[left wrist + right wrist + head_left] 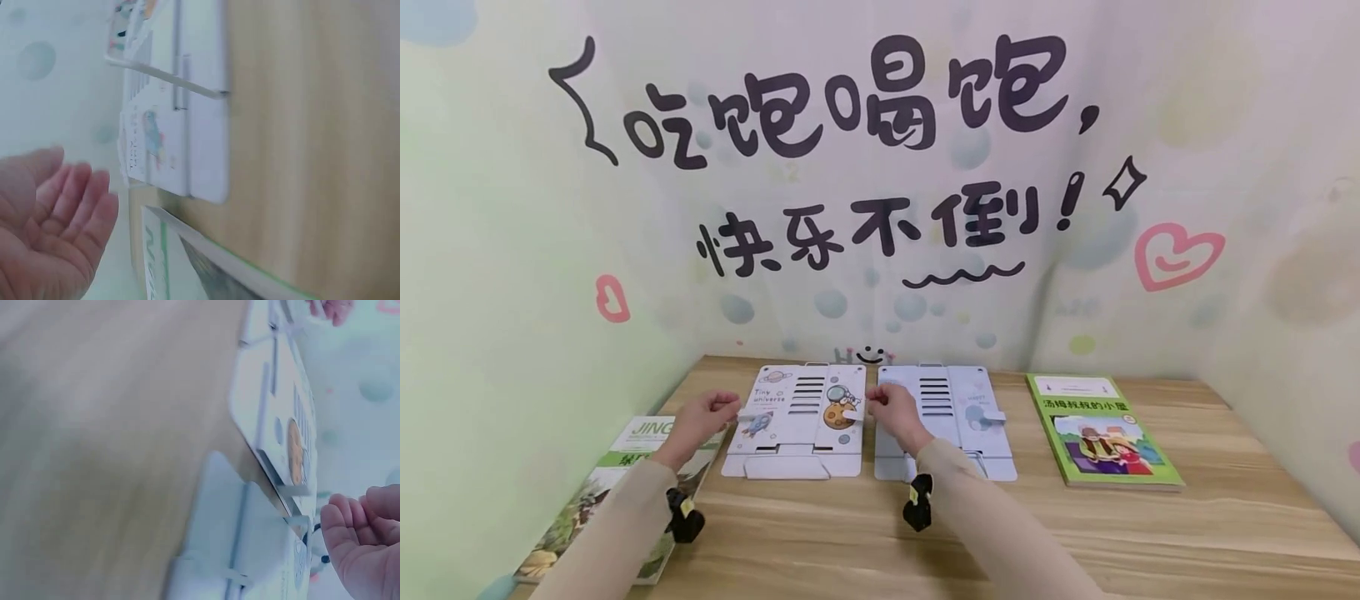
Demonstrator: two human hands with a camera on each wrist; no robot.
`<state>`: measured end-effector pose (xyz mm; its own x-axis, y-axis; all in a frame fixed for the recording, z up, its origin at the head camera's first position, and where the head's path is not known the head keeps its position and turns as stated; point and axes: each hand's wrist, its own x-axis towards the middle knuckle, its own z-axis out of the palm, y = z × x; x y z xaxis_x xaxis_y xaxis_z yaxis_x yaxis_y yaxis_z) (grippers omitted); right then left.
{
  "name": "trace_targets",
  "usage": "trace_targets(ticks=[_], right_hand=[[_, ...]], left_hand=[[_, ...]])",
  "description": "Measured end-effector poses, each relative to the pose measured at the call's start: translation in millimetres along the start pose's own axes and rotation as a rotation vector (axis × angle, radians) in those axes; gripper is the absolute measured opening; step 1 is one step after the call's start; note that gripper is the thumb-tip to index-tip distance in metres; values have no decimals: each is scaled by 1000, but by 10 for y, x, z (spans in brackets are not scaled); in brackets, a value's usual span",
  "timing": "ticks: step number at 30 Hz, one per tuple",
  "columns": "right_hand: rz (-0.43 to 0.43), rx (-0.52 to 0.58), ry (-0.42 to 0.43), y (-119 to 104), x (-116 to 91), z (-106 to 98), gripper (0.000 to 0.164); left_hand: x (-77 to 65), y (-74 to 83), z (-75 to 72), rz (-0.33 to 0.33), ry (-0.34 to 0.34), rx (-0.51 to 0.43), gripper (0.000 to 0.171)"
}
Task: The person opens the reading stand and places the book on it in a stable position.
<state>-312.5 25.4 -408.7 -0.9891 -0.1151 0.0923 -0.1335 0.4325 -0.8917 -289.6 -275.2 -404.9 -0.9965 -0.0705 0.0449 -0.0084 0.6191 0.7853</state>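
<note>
Two white folding book stands lie side by side on the wooden table. The left stand (797, 417) carries a rocket, an astronaut and the words "Tiny universe"; the right stand (943, 425) has a paler print. By the left stand's outer edge is my left hand (706, 421), fingers loosely bent and holding nothing in the left wrist view. My right hand (897, 412) hovers over the right stand's left side, near the gap between the stands. Its loosely curled fingers hold nothing in the right wrist view. Small page clips (294, 490) stick out from the stands.
A green-covered book (1108, 433) with a cartoon picture lies at the right. Partly under my left forearm is another book (602, 492), at the table's left edge. Behind the table (820, 542) hangs a pale curtain (865, 308) with large dark lettering.
</note>
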Motion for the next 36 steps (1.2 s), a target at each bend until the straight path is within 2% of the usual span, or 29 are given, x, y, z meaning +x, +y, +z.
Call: trace_targets(ticks=[5,6,8,9,11,12,13,15,16,18,19,22,26,29,32,36], right_hand=[[118,12,-38,-5,208,23,28],[117,14,-43,74,294,56,28],[106,6,-49,607,753,279,29],[99,-16,-49,657,802,309,30],[49,-44,-46,971,1058,445,30],[36,-70,-44,1002,1078,462,31],[63,-86,-55,955,1069,466,32],[109,-109,-77,444,695,303,34],[126,-101,-84,384,669,297,32],[164,-123,-95,59,440,201,28],[170,-115,-101,11,418,196,24],[147,-143,-106,-59,351,174,16],[157,-151,-129,-47,374,174,7],[174,-158,-137,-37,417,179,20],[181,-158,-133,-34,435,185,24],[199,-122,-122,-38,431,191,7]], left_hand=[[206,-5,32,-8,85,60,33],[238,-11,41,-11,90,74,34],[290,-38,69,-24,90,88,34],[309,-51,88,-39,83,86,35],[339,-61,121,-64,70,83,37],[349,-59,136,-78,62,78,38],[356,-57,149,-88,53,77,38],[361,-53,168,-100,43,76,39],[360,-49,174,-107,35,74,40],[369,-58,184,-121,21,81,41],[377,-67,187,-125,17,84,40],[403,-105,214,-152,5,99,40],[436,-133,245,-167,5,117,36],[456,-120,268,-169,8,105,33],[454,-104,285,-168,22,91,34],[435,-101,287,-162,39,74,39]])
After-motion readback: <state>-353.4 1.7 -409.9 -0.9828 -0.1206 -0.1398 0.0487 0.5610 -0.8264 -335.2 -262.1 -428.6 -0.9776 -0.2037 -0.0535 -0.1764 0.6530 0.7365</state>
